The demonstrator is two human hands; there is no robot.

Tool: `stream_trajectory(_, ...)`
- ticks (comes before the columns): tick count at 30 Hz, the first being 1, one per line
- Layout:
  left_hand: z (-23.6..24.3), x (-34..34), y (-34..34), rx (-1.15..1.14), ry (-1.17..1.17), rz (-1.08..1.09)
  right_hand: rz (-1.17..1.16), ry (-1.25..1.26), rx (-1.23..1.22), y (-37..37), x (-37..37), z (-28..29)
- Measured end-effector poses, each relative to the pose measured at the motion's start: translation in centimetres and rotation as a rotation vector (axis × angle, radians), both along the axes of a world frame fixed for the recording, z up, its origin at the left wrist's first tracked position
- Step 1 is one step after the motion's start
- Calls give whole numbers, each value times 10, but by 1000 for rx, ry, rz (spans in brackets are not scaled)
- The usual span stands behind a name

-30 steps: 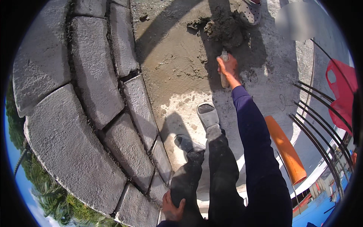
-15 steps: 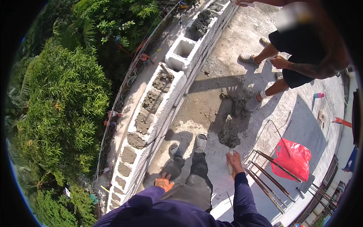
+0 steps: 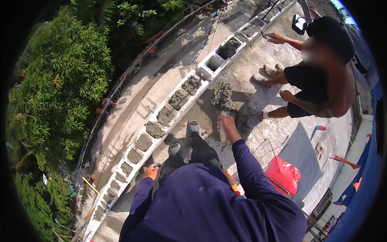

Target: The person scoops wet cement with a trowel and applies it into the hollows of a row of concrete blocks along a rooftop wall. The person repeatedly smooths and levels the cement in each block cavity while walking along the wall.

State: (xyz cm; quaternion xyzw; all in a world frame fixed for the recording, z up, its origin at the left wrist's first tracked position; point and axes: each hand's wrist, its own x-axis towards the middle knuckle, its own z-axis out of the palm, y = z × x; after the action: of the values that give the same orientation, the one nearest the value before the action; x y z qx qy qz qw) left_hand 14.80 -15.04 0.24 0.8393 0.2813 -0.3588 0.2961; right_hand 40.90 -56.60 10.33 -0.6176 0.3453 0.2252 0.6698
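Note:
My right hand (image 3: 228,127) is closed round the pale handle of a trowel. Wet mortar (image 3: 223,95) covers the blade beyond the fist, so the metal barely shows. Beside my left thigh hangs my left hand (image 3: 152,172), its fingers apart and nothing in it, close to the inner face of the block wall (image 3: 164,135). Several of the wall's cells are filled with grey mortar (image 3: 154,130). Farther up, a hollow cell (image 3: 213,63) gapes next to a short upright rod.
A co-worker (image 3: 328,76) stands at the right, one hand holding a flat tool (image 3: 252,30) over the wall's far end. A red plastic bag (image 3: 284,173) lies right of me, by metal bars. Trees (image 3: 60,88) and a lower path (image 3: 133,105) lie beyond the wall.
My right hand has moved up and left with the mortar-laden trowel, nearer the wall. My left hand has come off my leg toward the wall. The co-worker appears lower in view, as the view shifted.

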Motion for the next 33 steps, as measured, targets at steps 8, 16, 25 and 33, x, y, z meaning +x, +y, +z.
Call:
stream_trajectory(8, 27, 6, -84, -137, -41, 174, 141, -186, -461, 58, 139, -73)
stream_trajectory(16, 12, 12, -70, -156, 0, 263, 84, -130, -675, 87, 127, -48)
stream_trajectory(25, 12, -6, -38, -107, -77, 285, 628, -371, -1118, 42, 62, 2)
stream_trajectory(33, 29, 0, -38, -116, -12, 248, 886, -414, -1226, 6, 73, 15)
